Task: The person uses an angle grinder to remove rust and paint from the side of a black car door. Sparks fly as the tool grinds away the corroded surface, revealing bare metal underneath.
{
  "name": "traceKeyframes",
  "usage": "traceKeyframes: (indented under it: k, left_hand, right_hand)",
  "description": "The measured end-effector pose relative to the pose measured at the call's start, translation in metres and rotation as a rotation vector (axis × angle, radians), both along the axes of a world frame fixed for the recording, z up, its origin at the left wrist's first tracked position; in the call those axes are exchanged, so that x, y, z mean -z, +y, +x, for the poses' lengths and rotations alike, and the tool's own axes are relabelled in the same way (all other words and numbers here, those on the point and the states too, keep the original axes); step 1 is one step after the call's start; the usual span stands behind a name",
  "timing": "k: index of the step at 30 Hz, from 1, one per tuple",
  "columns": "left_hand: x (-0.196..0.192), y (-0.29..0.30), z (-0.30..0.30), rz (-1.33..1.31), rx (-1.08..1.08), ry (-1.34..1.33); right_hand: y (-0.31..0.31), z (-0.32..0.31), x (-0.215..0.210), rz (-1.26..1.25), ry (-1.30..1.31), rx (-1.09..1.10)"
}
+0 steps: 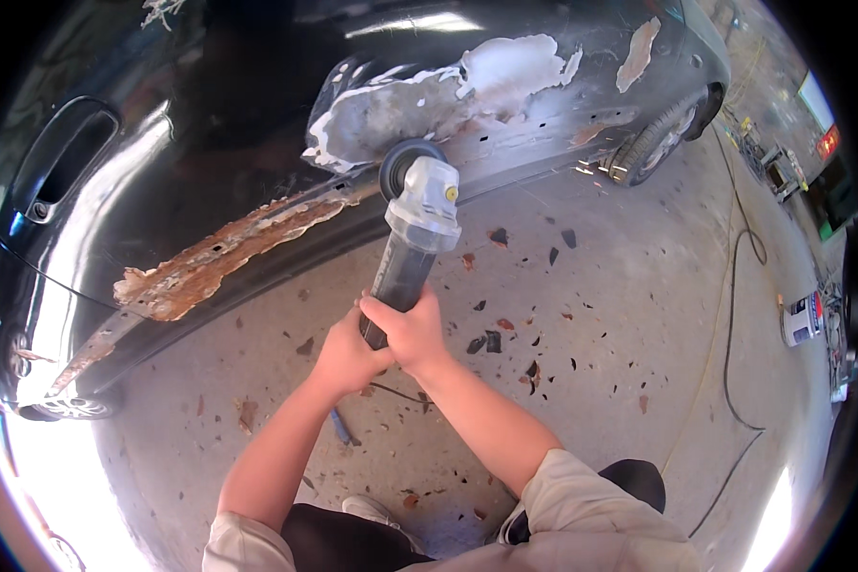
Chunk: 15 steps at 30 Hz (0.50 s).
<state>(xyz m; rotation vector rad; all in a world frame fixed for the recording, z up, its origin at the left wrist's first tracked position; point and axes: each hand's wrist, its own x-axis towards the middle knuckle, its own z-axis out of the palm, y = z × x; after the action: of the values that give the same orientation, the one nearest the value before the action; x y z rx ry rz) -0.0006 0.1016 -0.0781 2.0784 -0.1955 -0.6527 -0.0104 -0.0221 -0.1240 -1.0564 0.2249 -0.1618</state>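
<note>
Both hands grip the dark handle of an angle grinder [418, 224] with a pale grey head. My left hand [346, 356] wraps the lower end of the handle, and my right hand [408, 329] closes over it just above. The grinder's round disc [405, 162] presses against the lower side of a black car [229, 124], at the edge of a grey and white sanded patch [448, 95]. A long rusty, flaking strip [224, 253] runs along the sill to the left of the disc.
Paint chips and rust flakes litter the concrete floor [591, 315]. A black cable [734, 315] trails across the floor on the right. A can [801, 319] and workshop clutter stand at the far right. The car's wheels [653, 143] sit at both ends.
</note>
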Motion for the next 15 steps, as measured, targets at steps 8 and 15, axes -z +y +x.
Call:
traceKeyframes:
  k: [8,15]
  left_hand:
    - [0.002,-0.005,0.003,0.044,0.004,-0.134]
    - [0.009,-0.013,0.001,0.047,0.039,-0.073]
  right_hand:
    - [-0.005,0.001,-0.012,0.066,-0.032,0.051]
    - [-0.012,-0.003,-0.003,0.062,0.010,0.028]
